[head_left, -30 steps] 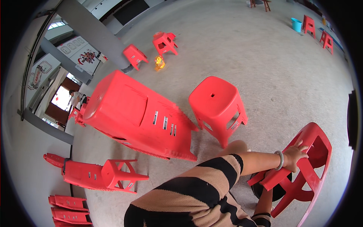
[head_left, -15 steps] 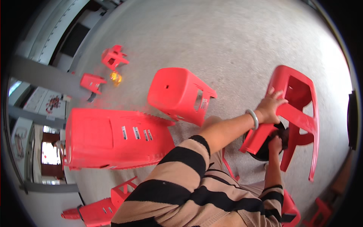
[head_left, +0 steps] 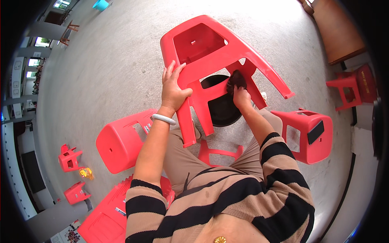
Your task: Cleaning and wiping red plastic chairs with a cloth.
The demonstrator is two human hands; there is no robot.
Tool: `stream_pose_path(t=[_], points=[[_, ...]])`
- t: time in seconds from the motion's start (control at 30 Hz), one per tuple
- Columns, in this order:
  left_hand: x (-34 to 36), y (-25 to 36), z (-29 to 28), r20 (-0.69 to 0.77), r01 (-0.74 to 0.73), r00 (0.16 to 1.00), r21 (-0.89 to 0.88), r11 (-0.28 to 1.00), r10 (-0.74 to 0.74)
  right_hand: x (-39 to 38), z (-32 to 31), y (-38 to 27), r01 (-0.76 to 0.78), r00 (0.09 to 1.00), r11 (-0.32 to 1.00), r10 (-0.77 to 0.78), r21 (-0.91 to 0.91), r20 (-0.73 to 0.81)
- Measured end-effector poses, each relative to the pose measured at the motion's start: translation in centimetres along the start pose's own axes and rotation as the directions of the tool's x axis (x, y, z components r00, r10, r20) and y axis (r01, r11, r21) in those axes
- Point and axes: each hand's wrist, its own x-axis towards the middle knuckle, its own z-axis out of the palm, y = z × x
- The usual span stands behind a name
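A red plastic stool (head_left: 219, 52) is tilted in front of me, its hollow underside and legs partly turned toward me. My left hand (head_left: 174, 91) steadies it by a leg on the left, fingertips raised and thumb across the edge. My right hand (head_left: 242, 98) is closed on a dark wet-looking cloth (head_left: 236, 81), pressed against the crossbar between the legs. Beneath the stool, a round black basin (head_left: 225, 111) stands on the floor, partly hidden by the legs. The inside of the left hand's hold is not visible.
Another red stool (head_left: 119, 141) stands left of my knees, with a long red stack of stools (head_left: 105, 214) below it. On the stool at right (head_left: 304, 139) lies a black phone (head_left: 316, 132). Small stools (head_left: 69, 158) and a yellow object (head_left: 86, 173) are farther left.
My view has swung to the right, bringing the held stool to the centre. The stool has turned in my hold. My right hand and the cloth are now at its crossbar.
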Motion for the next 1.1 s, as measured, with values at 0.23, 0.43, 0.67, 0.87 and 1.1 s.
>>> stream_pose_path(t=[0.23,0.43,0.67,0.87,1.1], points=[[-0.4,-0.2,1.1,-0.041,-0.046,0.998,0.004,0.999,0.046,-3.3,2.7,-5.0,0.159,0.987,0.971,-0.16,0.177,-0.006],[-1.0,0.5,0.0,-0.004,0.032,0.999,-0.012,0.999,-0.032,-3.6,-0.2,-2.3,0.335,0.933,0.942,-0.336,0.026,0.128],[0.1,1.7,0.4,0.012,0.034,0.999,-0.027,0.999,-0.034,-0.5,1.7,-1.3,-0.054,0.998,0.995,0.053,0.081,0.021],[-0.3,0.8,0.0,0.0,0.047,0.999,-0.003,0.999,-0.047,-3.0,0.3,-5.2,0.321,0.936,0.939,-0.334,0.121,0.113],[-0.4,0.8,0.1,0.016,0.041,0.999,-0.042,0.998,-0.041,-0.3,0.1,-1.0,-0.02,0.999,0.998,0.023,0.066,-0.044]])
